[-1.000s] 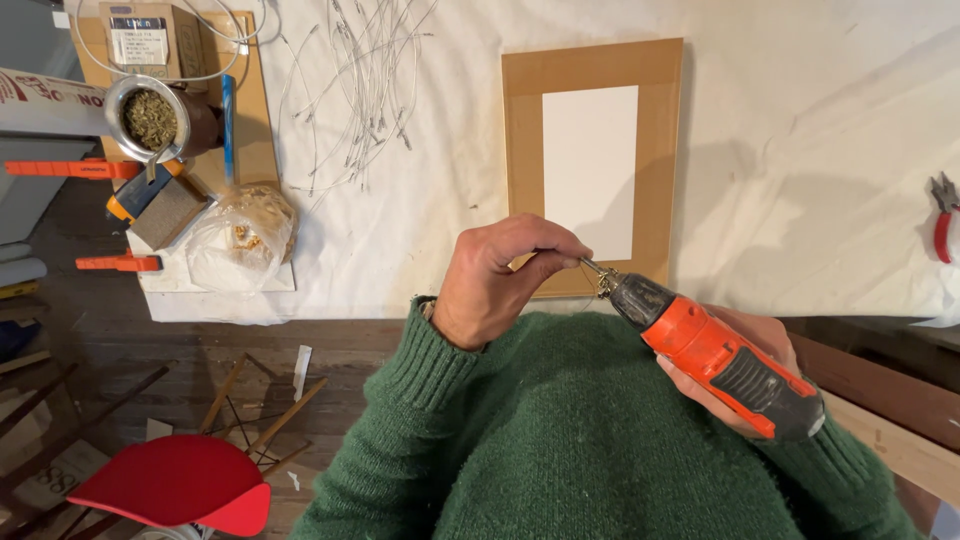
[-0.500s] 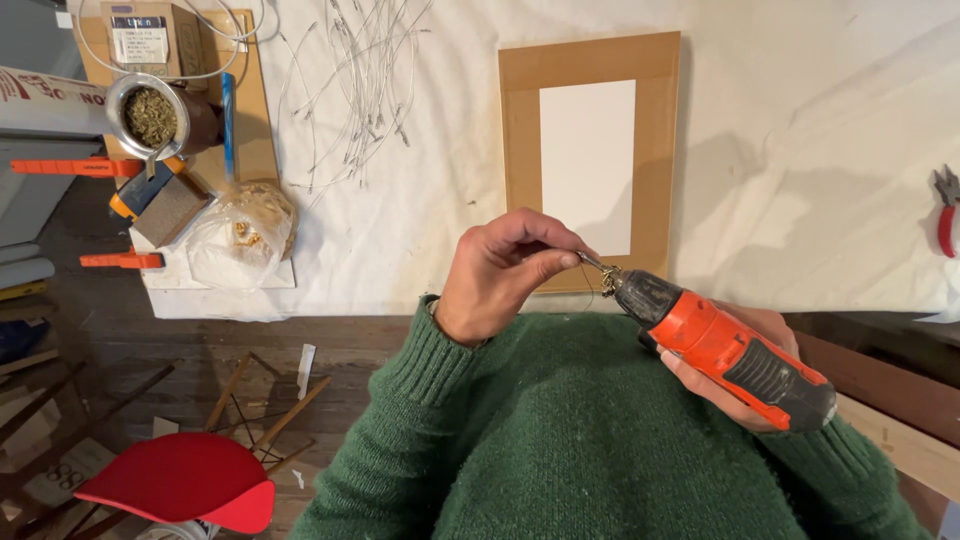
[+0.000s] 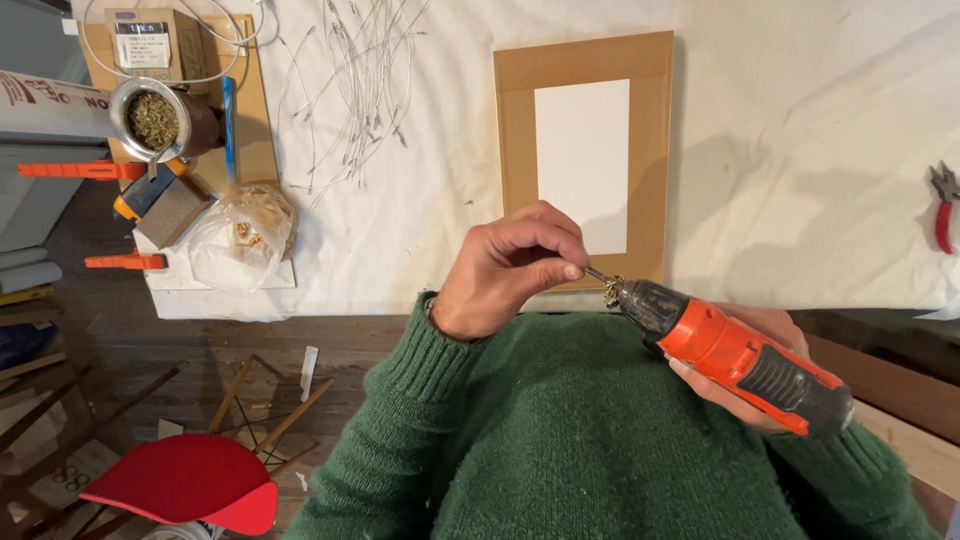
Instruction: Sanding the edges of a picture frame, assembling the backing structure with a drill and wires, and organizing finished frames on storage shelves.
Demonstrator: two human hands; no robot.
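White sheet [image 3: 800, 150] covered the table. Brown board [image 3: 585, 70] with white panel [image 3: 582, 160] lay flat on it, just beyond the hands. Orange drill [image 3: 735, 355] was held over the green sweater [image 3: 560, 450], chuck pointing left; right hand [image 3: 745, 385] was wrapped closed around its grip. Left hand [image 3: 510, 270] was curled, fingertips pinching the bit [image 3: 597, 276] at the chuck. Red pliers [image 3: 943, 205] lay far right; wires [image 3: 360, 90] lay top left.

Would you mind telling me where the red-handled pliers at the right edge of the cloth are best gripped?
Probably by the red handles, coming from the near side. The pliers lie flat on the white cloth with the dark metal head pointing away, so the handles face the person and nothing crowds them.
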